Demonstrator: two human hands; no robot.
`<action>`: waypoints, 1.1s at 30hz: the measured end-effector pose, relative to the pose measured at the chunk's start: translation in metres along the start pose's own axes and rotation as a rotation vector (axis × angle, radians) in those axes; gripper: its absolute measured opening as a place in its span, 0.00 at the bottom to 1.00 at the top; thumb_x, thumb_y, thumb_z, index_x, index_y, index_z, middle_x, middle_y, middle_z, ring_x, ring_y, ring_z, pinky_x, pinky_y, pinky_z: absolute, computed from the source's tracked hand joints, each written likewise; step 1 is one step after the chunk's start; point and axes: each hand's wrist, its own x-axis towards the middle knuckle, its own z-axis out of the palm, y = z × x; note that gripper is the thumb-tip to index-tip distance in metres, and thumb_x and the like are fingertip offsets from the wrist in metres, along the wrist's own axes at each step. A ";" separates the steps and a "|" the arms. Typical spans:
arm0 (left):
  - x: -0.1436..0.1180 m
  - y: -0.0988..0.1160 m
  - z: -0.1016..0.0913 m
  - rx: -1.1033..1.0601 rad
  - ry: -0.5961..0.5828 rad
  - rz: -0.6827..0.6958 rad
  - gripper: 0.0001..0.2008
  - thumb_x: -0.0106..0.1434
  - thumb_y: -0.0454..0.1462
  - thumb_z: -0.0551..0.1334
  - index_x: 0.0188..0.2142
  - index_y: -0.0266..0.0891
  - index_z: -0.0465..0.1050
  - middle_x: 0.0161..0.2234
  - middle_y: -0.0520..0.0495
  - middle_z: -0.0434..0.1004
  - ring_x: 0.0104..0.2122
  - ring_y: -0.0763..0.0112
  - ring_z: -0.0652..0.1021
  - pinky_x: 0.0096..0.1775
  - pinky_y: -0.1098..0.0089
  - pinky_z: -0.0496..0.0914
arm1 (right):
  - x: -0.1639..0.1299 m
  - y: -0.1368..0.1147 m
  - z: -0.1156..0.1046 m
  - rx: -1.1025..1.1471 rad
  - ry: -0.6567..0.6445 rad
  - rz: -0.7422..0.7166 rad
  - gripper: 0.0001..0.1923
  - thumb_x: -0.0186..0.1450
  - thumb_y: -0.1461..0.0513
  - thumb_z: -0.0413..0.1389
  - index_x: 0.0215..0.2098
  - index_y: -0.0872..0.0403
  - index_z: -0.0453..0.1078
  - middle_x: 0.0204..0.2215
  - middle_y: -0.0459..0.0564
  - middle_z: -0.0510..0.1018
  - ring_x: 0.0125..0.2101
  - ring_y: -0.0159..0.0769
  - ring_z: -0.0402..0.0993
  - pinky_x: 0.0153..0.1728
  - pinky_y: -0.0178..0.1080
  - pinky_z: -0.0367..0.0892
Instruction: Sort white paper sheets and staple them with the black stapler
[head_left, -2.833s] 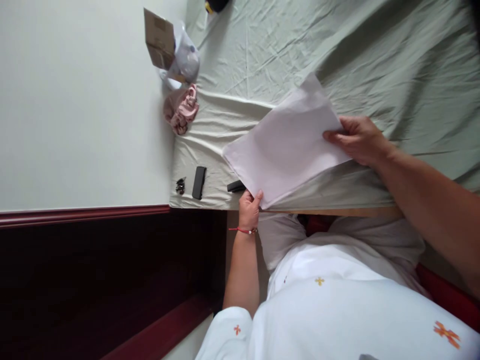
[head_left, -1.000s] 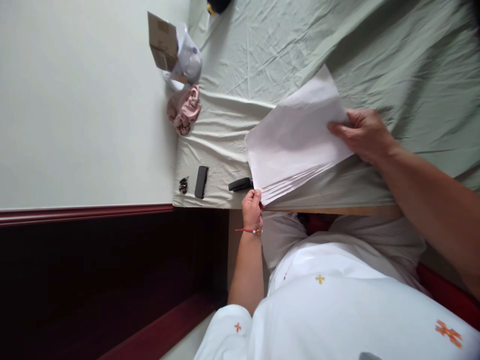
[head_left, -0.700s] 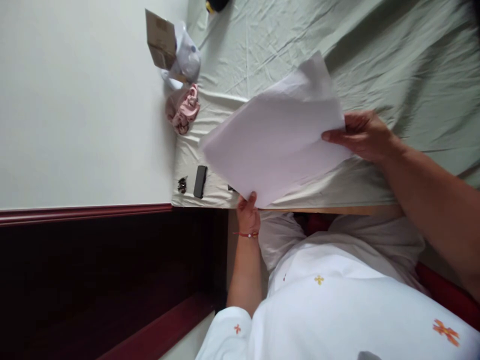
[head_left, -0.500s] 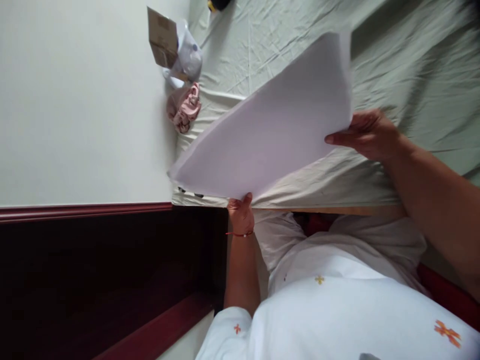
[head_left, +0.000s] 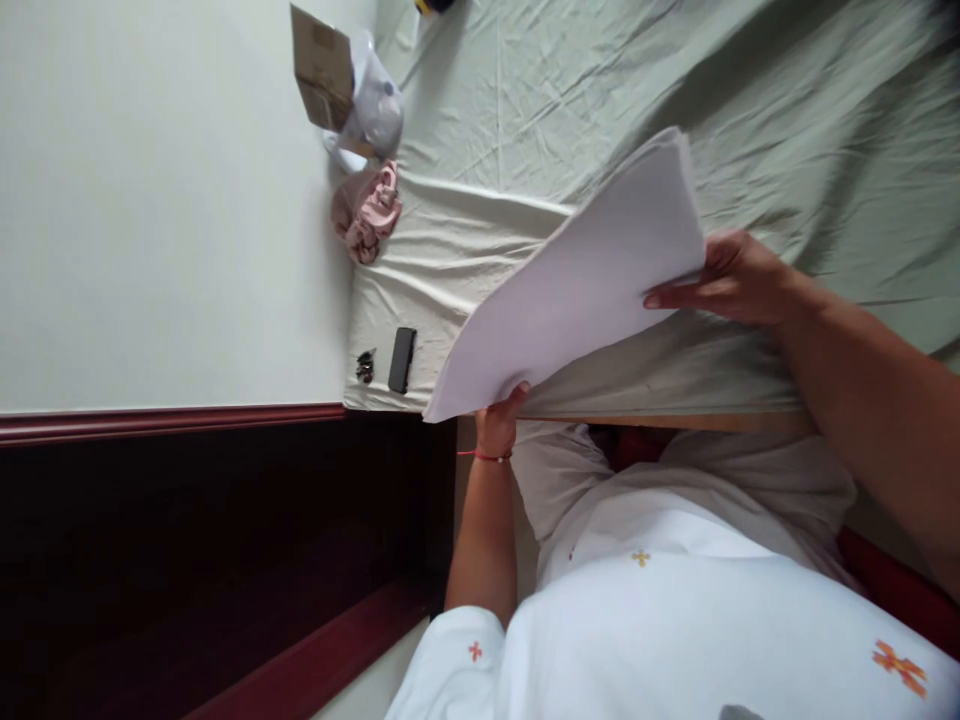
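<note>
Head view: paper stack [head_left: 585, 290] raised off sheet [head_left: 525, 110].
Left hand [head_left: 499, 420]: pinching near corner, steadying.
Right hand [head_left: 739, 280]: clamped on far edge, tilting stack.

Your left hand [head_left: 498, 420] sits low at centre frame, fingers curled upward, thumb tip showing above them, pinching closed. A thin red cord bracelet [head_left: 484, 457] rings that wrist. Left forearm runs straight down from the wrist, bare, into a short white sleeve with a small orange cross print.

Your right hand [head_left: 731, 280] is higher and well apart from the left, at right of frame. Thumb lies flat and extended toward the left, fingers folded behind it, gripping closed. Knuckles face the camera. Right wrist is bent slightly; the bare forearm angles down and to the right, broadening as it leaves the frame edge.
</note>
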 end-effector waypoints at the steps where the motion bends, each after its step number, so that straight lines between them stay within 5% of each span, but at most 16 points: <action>1: -0.001 0.000 0.002 0.042 -0.031 -0.013 0.27 0.49 0.49 0.82 0.47 0.46 0.84 0.51 0.44 0.87 0.58 0.52 0.82 0.65 0.52 0.74 | 0.000 0.001 0.000 -0.041 -0.029 0.015 0.18 0.51 0.51 0.76 0.30 0.55 0.82 0.31 0.48 0.81 0.34 0.38 0.74 0.43 0.48 0.77; 6: -0.002 -0.007 0.008 0.120 -0.019 0.017 0.28 0.54 0.51 0.80 0.50 0.42 0.83 0.51 0.40 0.87 0.56 0.51 0.84 0.64 0.51 0.75 | 0.000 0.001 -0.001 -0.123 -0.013 0.037 0.20 0.52 0.48 0.73 0.26 0.54 0.79 0.27 0.48 0.77 0.32 0.39 0.71 0.40 0.46 0.75; 13: 0.007 -0.031 -0.001 0.443 -0.182 0.173 0.19 0.58 0.55 0.75 0.39 0.43 0.84 0.47 0.36 0.87 0.55 0.47 0.83 0.69 0.45 0.68 | 0.001 0.001 -0.002 -0.165 -0.060 0.147 0.21 0.50 0.47 0.74 0.28 0.54 0.79 0.30 0.52 0.80 0.35 0.44 0.73 0.44 0.49 0.75; 17: 0.009 -0.025 0.002 0.482 -0.191 0.177 0.16 0.59 0.53 0.74 0.37 0.45 0.83 0.46 0.38 0.88 0.52 0.49 0.84 0.66 0.48 0.72 | 0.001 -0.001 0.001 -0.145 -0.032 0.149 0.20 0.53 0.48 0.72 0.31 0.56 0.80 0.31 0.52 0.81 0.35 0.42 0.73 0.43 0.47 0.74; 22: 0.007 -0.006 0.009 0.303 -0.136 -0.047 0.20 0.58 0.54 0.75 0.35 0.40 0.79 0.34 0.44 0.85 0.36 0.60 0.85 0.44 0.59 0.83 | 0.001 -0.006 0.005 0.021 0.089 0.191 0.15 0.55 0.54 0.73 0.31 0.56 0.80 0.32 0.52 0.82 0.33 0.38 0.73 0.38 0.45 0.73; 26: 0.005 0.001 0.014 0.103 -0.186 -0.272 0.26 0.54 0.55 0.78 0.31 0.39 0.72 0.21 0.56 0.73 0.16 0.76 0.73 0.20 0.74 0.65 | 0.003 -0.008 0.006 0.175 0.182 0.280 0.10 0.56 0.61 0.73 0.31 0.57 0.79 0.32 0.52 0.82 0.32 0.36 0.73 0.38 0.42 0.73; 33: 0.008 0.009 0.026 -0.047 -0.104 -0.496 0.18 0.55 0.39 0.78 0.35 0.37 0.71 0.25 0.56 0.76 0.13 0.87 0.62 0.17 0.79 0.51 | 0.004 -0.013 0.004 0.263 0.170 0.379 0.07 0.60 0.66 0.69 0.38 0.57 0.81 0.34 0.51 0.85 0.32 0.33 0.76 0.35 0.35 0.72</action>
